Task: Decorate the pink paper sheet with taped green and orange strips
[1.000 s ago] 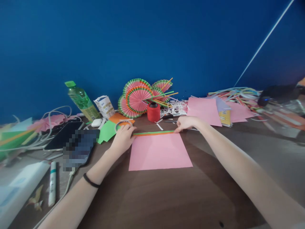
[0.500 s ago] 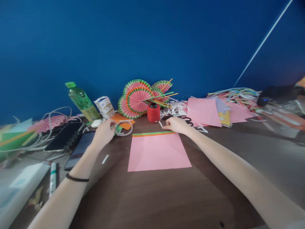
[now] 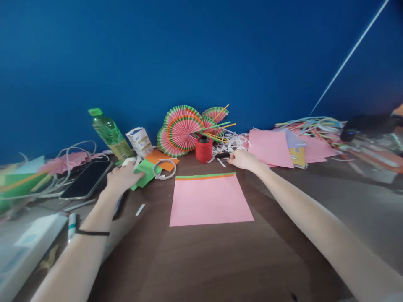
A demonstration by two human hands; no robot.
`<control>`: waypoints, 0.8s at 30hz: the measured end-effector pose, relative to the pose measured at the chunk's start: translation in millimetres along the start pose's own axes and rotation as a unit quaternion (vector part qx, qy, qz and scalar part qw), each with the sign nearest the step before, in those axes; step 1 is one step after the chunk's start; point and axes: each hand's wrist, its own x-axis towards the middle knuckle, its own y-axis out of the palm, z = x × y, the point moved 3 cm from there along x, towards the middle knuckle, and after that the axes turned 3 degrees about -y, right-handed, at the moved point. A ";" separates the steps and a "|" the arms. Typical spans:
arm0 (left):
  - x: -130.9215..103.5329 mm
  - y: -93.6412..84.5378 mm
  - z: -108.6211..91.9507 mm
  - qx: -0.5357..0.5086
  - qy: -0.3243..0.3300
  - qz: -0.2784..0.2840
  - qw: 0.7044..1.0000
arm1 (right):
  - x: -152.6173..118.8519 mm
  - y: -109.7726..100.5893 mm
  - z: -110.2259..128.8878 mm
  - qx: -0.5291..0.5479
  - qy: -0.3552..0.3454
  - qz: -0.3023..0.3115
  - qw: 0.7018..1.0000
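Observation:
A pink paper sheet (image 3: 211,201) lies flat on the table, with a green and an orange strip (image 3: 206,176) along its far edge. My left hand (image 3: 121,179) rests open over a dark phone, mostly covered, its thumb on a folded green paper (image 3: 145,176). Just past its fingertips is a small white case (image 3: 129,161). My right hand (image 3: 243,160) is beyond the sheet's far right corner, fingers curled down among white paper scraps (image 3: 221,162). Whatever those fingers hold is hidden. The scissors' black handles do not show; the hand covers that spot.
Beside a roll of tape (image 3: 165,176) lies orange paper (image 3: 159,157). A red thread spool (image 3: 204,149) stands before pleated paper fans (image 3: 184,132). Pink sheets (image 3: 270,147) lie right; a green bottle (image 3: 110,134), a carton (image 3: 140,141) and another phone (image 3: 86,180) are left.
My left hand has left the tape roll and moved left and nearer, over the phone; the green paper now shows more. My right hand has come off the sheet's far edge, moving right to the scissors' spot.

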 end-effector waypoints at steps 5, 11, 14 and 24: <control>0.2 4.1 -3.2 0.037 0.002 -0.010 0.999 | 0.0 -1.5 1.2 0.012 -0.005 -0.017 1.000; 2.2 9.3 -3.2 0.007 0.022 -0.074 0.997 | 1.0 -2.6 0.4 0.023 -0.011 -0.030 0.999; 0.9 8.0 -1.0 -0.011 0.039 -0.115 0.993 | 1.1 -2.9 -0.1 0.028 -0.013 -0.033 0.999; -21.7 -27.4 -17.4 -0.119 0.003 -0.185 0.976 | 0.2 -5.8 1.7 0.037 -0.008 -0.050 0.998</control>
